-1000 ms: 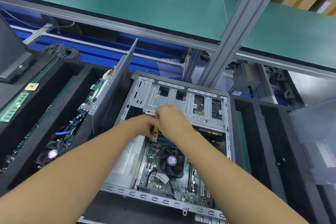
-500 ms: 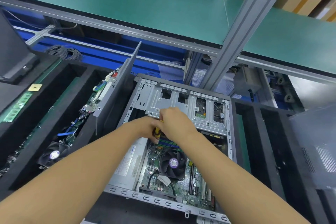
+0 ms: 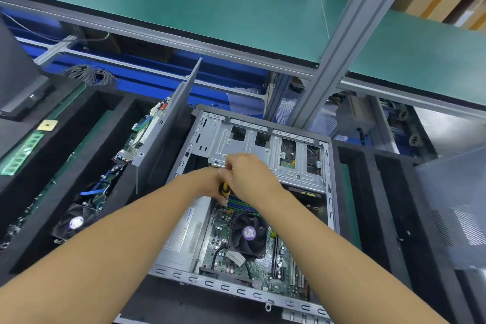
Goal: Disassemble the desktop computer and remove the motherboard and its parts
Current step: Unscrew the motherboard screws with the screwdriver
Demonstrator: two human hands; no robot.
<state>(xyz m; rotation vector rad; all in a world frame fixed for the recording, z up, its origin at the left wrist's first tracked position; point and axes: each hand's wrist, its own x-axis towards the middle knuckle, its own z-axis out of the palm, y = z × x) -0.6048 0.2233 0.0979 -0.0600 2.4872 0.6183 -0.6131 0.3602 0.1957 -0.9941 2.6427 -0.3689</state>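
Note:
The open desktop case (image 3: 328,192) lies flat in front of me, its metal drive cage (image 3: 252,150) at the far end. Inside it sits the green motherboard (image 3: 263,268) with a black CPU fan (image 3: 248,234) and a silver power supply (image 3: 184,237) on the left. My left hand (image 3: 207,183) and my right hand (image 3: 249,173) meet over the near edge of the drive cage. Both are closed around a yellow-and-black screwdriver (image 3: 224,189). Its tip is hidden by the hands.
A removed grey side panel (image 3: 168,123) leans upright left of the case. Black foam trays (image 3: 65,166) on the left hold another motherboard (image 3: 126,150) with a fan (image 3: 75,222), a RAM stick (image 3: 22,152) and a chip. More foam slots (image 3: 381,218) lie right, and a green shelf (image 3: 210,8) overhangs.
The hands stay on the screwdriver at the same spot by the drive cage. Only the view has shifted slightly downward.

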